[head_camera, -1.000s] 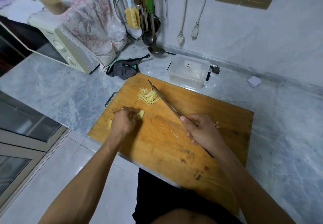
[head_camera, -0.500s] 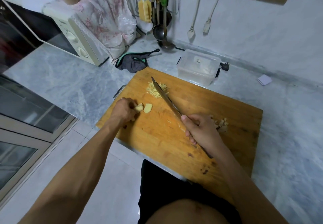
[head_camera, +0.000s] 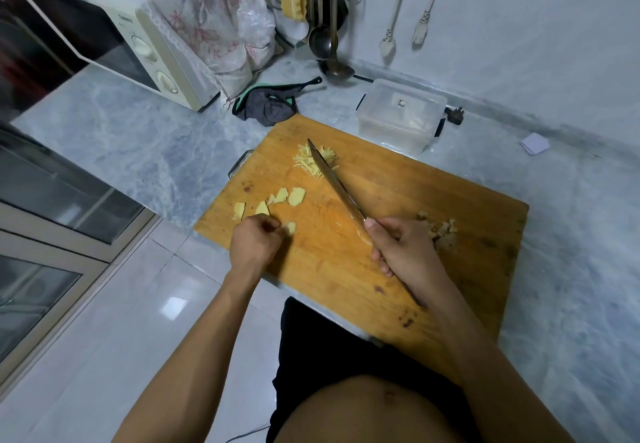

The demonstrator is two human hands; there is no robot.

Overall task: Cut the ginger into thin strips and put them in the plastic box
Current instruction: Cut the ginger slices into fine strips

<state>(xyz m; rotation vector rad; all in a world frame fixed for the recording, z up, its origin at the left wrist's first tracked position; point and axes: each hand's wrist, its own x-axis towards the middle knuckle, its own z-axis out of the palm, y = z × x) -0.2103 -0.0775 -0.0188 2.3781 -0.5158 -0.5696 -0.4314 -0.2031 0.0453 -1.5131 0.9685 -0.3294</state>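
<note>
Evidently the person is between cuts, laying out ginger slices flat on the wooden cutting board so they can be stacked or lined up for slicing into strips. The left hand hovers low over the near left part of the board with its fingers curled, pinching one small slice at the fingertips; the other slices lie loose just beyond it, spread apart. The right hand is clenched around the handle of a long knife, thumb set near the base of the blade for control, and the blade angles away toward the far left, its tip over a small pile of finished strips, probably parked there out of the left hand's way. A heap of brownish scraps sits beside the right hand. The plastic box waits on the counter just past the board's far edge, lid on, close enough for an easy transfer later.
</note>
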